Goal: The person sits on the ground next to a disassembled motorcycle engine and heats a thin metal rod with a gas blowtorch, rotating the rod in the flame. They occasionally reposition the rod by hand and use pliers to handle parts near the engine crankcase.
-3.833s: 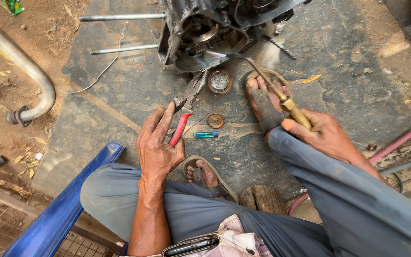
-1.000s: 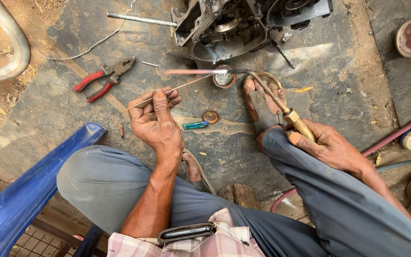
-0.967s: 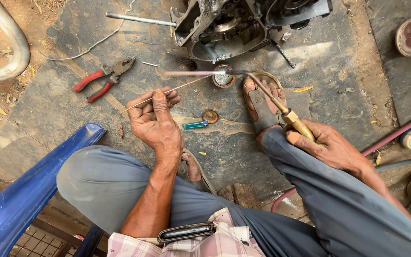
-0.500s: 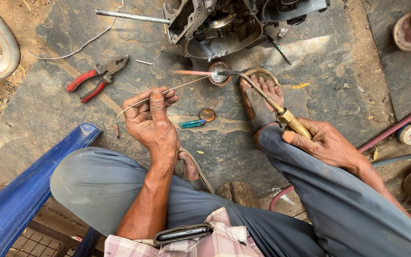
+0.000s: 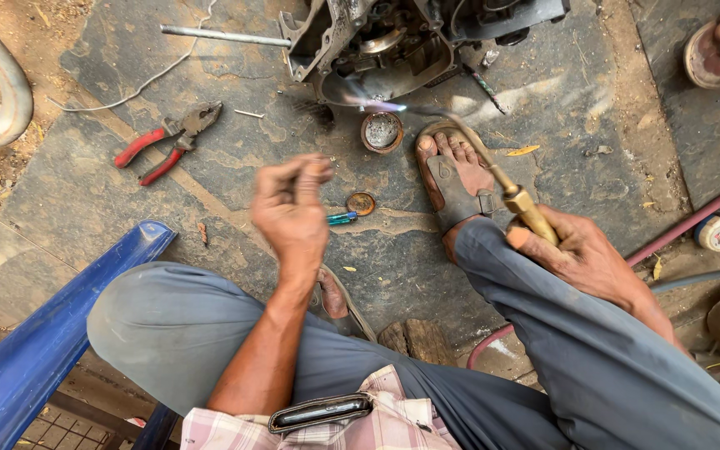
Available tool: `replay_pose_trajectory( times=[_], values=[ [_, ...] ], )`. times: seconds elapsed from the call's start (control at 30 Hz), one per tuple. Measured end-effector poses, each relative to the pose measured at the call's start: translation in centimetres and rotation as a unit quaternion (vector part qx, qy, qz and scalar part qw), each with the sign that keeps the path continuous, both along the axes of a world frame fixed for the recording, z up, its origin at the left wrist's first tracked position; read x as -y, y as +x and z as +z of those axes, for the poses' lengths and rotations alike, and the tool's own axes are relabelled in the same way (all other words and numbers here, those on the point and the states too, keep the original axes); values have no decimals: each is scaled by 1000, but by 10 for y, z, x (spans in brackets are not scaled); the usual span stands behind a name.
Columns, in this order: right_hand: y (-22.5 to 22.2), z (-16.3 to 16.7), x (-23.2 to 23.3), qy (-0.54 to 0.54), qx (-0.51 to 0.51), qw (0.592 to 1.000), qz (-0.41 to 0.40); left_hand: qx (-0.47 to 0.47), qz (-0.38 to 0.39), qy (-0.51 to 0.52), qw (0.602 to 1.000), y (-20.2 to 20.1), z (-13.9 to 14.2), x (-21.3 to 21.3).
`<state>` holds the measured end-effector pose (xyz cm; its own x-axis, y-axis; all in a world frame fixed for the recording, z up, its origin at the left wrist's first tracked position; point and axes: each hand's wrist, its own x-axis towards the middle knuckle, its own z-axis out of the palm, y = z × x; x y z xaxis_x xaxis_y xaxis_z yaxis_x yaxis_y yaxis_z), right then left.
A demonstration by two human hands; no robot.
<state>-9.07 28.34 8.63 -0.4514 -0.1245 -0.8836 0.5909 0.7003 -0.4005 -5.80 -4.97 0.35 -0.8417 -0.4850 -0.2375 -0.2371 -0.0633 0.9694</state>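
- Your right hand (image 5: 581, 258) is wrapped tight around the brass handle of the torch (image 5: 527, 212), resting over your right knee, fingers clamped down on it.
- The torch's thin neck runs up and away from that grip, past your sandalled foot (image 5: 456, 179), and its flame (image 5: 377, 104) burns at the tip right against the lower edge of the engine casing (image 5: 393, 37).
- Your left hand (image 5: 292, 208) is raised over the ground, blurred, fingertips pinched together; I can't tell whether anything sits between them.
- Just right of that hand: a small green lighter (image 5: 342, 218) and a rusty round cap (image 5: 361, 203) on the slab.
- Beyond, a small round tin (image 5: 381, 132) sits directly under the flame.
- Far left of your left hand, red-handled pliers (image 5: 168, 142) lie flat, well apart.
- A metal rod (image 5: 222, 35) sticks out left from the casing.
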Motion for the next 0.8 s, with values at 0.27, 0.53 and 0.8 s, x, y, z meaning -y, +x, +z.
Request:
replay_pose_trajectory(
  times=[0.27,0.53,0.8],
  values=[
    [2,13,0,-7,-17,998,-54,74,-58,84,992,-6,-22,-23],
    [0,13,0,-12,-18,998,-53,45,-80,-48,995,-11,-11,-30],
    [0,11,-1,20,-23,999,-39,31,-100,-77,991,-7,-18,-33]
  ],
)
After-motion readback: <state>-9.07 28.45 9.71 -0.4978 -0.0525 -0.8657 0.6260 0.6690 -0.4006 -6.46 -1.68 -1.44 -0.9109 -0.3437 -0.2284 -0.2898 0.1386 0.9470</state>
